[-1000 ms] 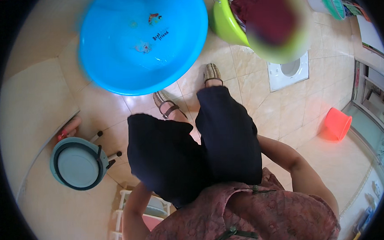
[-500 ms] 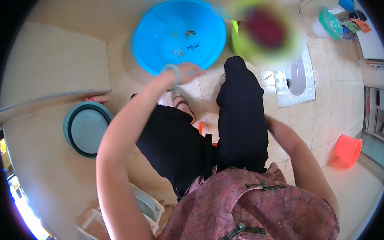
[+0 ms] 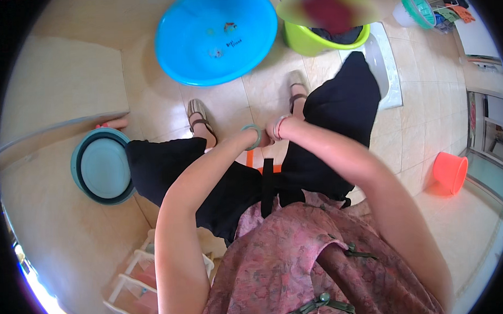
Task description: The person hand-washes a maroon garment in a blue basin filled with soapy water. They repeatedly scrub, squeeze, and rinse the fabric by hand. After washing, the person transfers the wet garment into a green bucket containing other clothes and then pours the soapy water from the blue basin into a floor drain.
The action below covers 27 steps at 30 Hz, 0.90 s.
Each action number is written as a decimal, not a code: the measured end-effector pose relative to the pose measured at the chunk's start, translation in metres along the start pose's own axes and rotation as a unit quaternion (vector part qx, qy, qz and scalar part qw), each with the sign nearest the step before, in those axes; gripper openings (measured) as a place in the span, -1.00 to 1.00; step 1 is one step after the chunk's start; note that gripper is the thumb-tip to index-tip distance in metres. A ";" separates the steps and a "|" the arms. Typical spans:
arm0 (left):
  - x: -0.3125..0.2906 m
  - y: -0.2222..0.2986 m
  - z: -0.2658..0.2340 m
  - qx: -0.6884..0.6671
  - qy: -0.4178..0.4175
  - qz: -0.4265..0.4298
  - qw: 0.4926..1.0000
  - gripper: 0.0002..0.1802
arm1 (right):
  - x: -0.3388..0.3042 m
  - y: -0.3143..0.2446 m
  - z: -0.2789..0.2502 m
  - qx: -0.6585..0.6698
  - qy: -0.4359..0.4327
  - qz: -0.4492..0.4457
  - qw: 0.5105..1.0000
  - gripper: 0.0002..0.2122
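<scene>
Both hands meet low between the knees, wrist against wrist. The left hand [image 3: 262, 139], with a green bangle [image 3: 253, 136] on its wrist, and the right hand [image 3: 273, 131], with pale bangles [image 3: 280, 126] on its wrist, are mostly hidden behind the forearms, so whether the fingers are spread or closed cannot be told. Just under them a small orange thing [image 3: 251, 158] shows between the black trouser legs; what it is cannot be told, nor whether a hand touches it.

Far from the hands, beyond the sandalled feet, a big blue basin [image 3: 216, 34] lies on the tiled floor [image 3: 150, 99]. To its right stands a green bucket [image 3: 314, 41] holding dark cloth. A teal basin [image 3: 101, 173] lies at the left, well apart, and an orange bucket [image 3: 450, 172] stands at the right.
</scene>
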<state>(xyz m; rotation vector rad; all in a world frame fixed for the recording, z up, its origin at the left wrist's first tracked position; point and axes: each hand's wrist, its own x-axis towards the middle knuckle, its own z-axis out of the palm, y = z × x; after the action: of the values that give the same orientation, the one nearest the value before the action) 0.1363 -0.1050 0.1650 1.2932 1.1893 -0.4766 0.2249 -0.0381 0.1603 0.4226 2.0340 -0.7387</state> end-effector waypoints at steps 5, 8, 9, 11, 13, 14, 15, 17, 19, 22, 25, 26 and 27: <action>0.057 -0.016 0.043 0.105 -0.085 0.011 0.991 -0.53 | 0.098 0.020 0.167 -0.069 -0.181 -0.072 0.978 -0.74; 0.112 -0.053 0.095 0.153 -0.196 0.051 0.967 -0.51 | 0.057 -0.005 0.128 0.067 -0.210 -0.076 0.972 -0.72; 0.127 -0.060 0.107 0.122 -0.205 0.077 0.968 -0.53 | 0.054 0.002 0.127 0.085 -0.219 -0.085 0.968 -0.74; 0.146 -0.082 0.125 0.054 -0.225 0.113 0.966 -0.56 | 0.054 0.012 0.124 0.077 -0.240 -0.117 0.961 -0.74; 0.122 -0.021 0.078 0.019 -0.239 0.140 0.961 -0.58 | 0.050 0.041 0.146 0.046 -0.325 -0.141 0.934 -0.66; 0.123 -0.032 0.085 0.009 -0.255 0.148 0.955 -0.58 | 0.051 0.031 0.151 0.125 -0.285 -0.053 0.949 -0.68; 0.115 -0.040 0.083 -0.043 -0.284 0.121 0.950 -0.58 | 0.044 0.021 0.123 0.162 -0.290 -0.060 0.941 -0.69; 0.095 -0.035 0.049 -0.118 -0.332 0.087 0.932 -0.57 | 0.048 0.021 0.110 0.146 -0.286 -0.060 0.945 -0.71; 0.083 -0.033 0.015 -0.139 -0.334 0.079 0.929 -0.58 | 0.068 0.034 0.113 0.055 -0.319 -0.167 0.931 -0.73; 0.067 -0.035 -0.021 -0.172 -0.336 0.058 0.924 -0.49 | 0.085 0.044 0.087 0.062 -0.304 -0.168 0.936 -0.79; 0.062 -0.059 -0.033 -0.166 -0.326 0.035 0.930 -0.47 | 0.092 0.034 0.029 0.079 -0.315 -0.156 0.933 -0.78; 0.057 -0.070 -0.034 -0.164 -0.319 0.026 0.933 -0.47 | 0.088 0.028 0.004 0.089 -0.318 -0.147 0.932 -0.77; 0.053 -0.078 -0.036 -0.159 -0.313 0.019 0.936 -0.47 | 0.086 0.022 -0.013 0.102 -0.321 -0.132 0.932 -0.76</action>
<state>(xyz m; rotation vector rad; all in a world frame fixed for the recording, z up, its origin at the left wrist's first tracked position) 0.0774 -0.0775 0.0882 0.7904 0.6642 -0.5855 0.1829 -0.0121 0.0857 0.0013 1.4080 -1.0936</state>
